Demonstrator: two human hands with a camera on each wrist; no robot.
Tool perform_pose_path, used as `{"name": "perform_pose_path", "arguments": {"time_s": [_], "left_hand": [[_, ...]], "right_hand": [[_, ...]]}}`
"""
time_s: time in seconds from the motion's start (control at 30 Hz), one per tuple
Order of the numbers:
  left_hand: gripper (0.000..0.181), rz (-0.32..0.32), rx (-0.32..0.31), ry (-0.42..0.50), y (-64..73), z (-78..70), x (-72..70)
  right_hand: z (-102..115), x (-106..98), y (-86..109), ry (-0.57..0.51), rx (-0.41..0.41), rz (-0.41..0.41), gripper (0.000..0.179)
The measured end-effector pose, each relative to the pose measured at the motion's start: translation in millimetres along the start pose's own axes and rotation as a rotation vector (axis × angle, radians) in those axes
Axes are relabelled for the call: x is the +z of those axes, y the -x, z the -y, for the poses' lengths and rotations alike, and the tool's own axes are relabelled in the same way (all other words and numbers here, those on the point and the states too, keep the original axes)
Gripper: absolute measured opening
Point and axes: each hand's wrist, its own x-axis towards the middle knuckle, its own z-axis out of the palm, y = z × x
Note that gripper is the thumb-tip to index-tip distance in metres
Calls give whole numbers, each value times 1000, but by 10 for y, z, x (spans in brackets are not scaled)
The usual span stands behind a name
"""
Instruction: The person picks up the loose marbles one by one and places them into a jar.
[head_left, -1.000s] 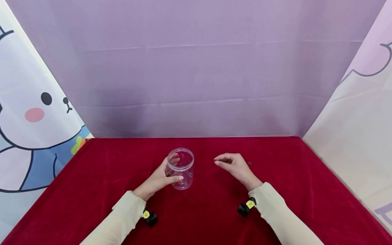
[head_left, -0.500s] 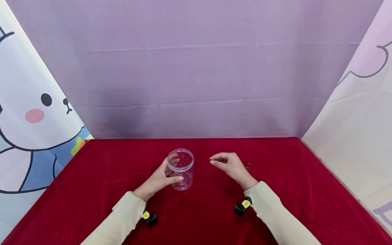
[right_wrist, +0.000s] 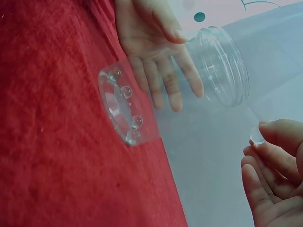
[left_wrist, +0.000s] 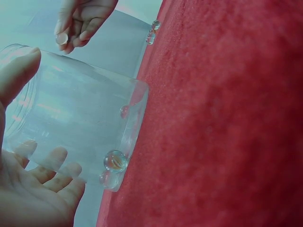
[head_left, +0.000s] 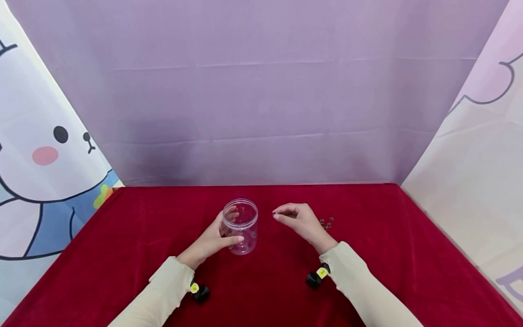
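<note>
A clear, lidless plastic jar (head_left: pixel 251 234) stands upright on the red cloth. My left hand (head_left: pixel 212 237) grips its side, thumb at the front and fingers round the back. Several glass marbles (right_wrist: pixel 126 91) lie on the jar's bottom; one marble (left_wrist: pixel 115 161) shows an orange swirl in the left wrist view. To the right of the jar, my right hand (head_left: pixel 300 221) is raised at about rim height. Its thumb and forefinger pinch a clear glass marble (right_wrist: pixel 257 135), a short way from the jar's mouth.
Several loose marbles (head_left: pixel 328 225) lie on the red cloth (head_left: pixel 261 290) just right of the right hand. A lilac curtain (head_left: pixel 261 113) rises behind the table, with printed cartoon panels (head_left: pixel 45 181) at the sides.
My right hand has moved left toward the jar with the pinched marble, uncovering more of the loose marbles behind it. The left hand and jar stay in place.
</note>
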Motion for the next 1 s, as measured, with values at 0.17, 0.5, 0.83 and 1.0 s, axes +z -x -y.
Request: {"name": "perform_pose_path", "arguments": {"time_s": [0.17, 0.5, 0.83, 1.0], "left_hand": [[87, -4, 0, 1, 5, -1, 5], [87, -5, -4, 2, 5, 2, 4], [87, -6, -3, -1, -6, 1, 10], [87, -1, 2, -3, -13, 5, 7]], "right_hand": [[98, 45, -2, 0, 2, 4, 21], [147, 93, -37, -8, -11, 1, 20], [164, 133, -93, -29, -36, -15, 18], [195, 143, -112, -38, -39, -20, 18]]}}
